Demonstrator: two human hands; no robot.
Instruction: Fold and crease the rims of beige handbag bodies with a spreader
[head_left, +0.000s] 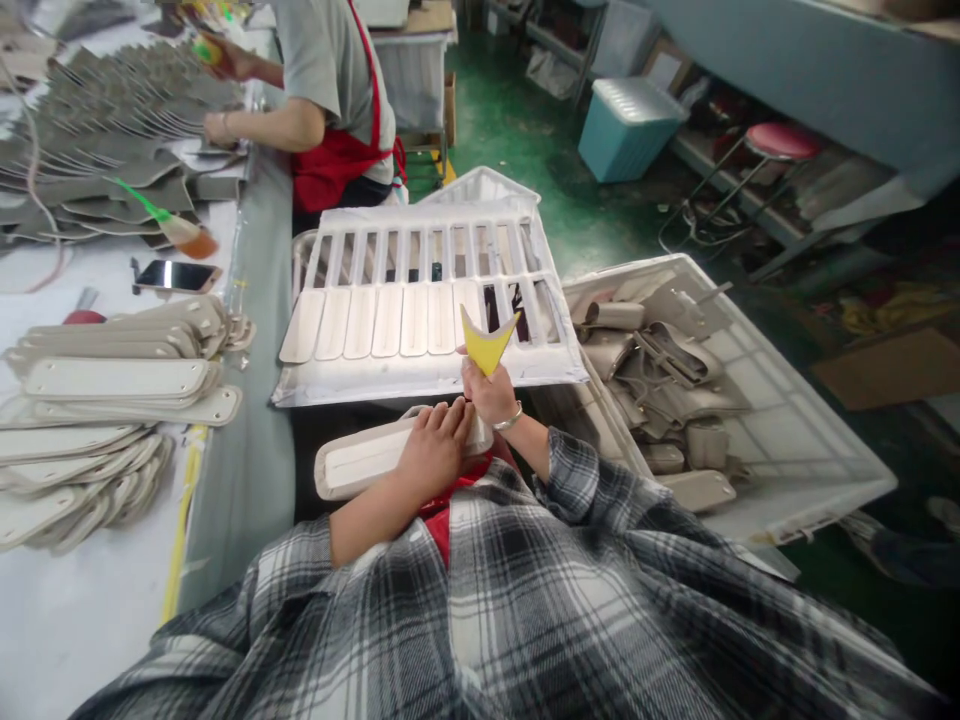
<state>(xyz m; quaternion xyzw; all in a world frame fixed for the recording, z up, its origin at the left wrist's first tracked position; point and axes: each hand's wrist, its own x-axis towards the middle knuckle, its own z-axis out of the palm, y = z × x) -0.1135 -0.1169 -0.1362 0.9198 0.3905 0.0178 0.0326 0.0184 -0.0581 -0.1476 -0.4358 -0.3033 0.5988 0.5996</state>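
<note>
My left hand point(433, 448) lies fingers-down on a long beige strap piece point(358, 462) held across my lap, pressing on its right part. My right hand point(489, 392) is closed round a yellow V-shaped tool point(486, 344) that points up, right beside the strap's right end. Just beyond both hands a white slotted tray point(420, 380) carries several beige strap pieces point(390, 320) laid side by side.
Stacks of beige strap pieces point(112, 400) lie on the white table point(67, 610) at left, with a phone point(177, 276) and a brush point(180, 230). A white crate point(795, 440) of beige parts stands at right. A person in a red apron point(330, 100) works at the far table.
</note>
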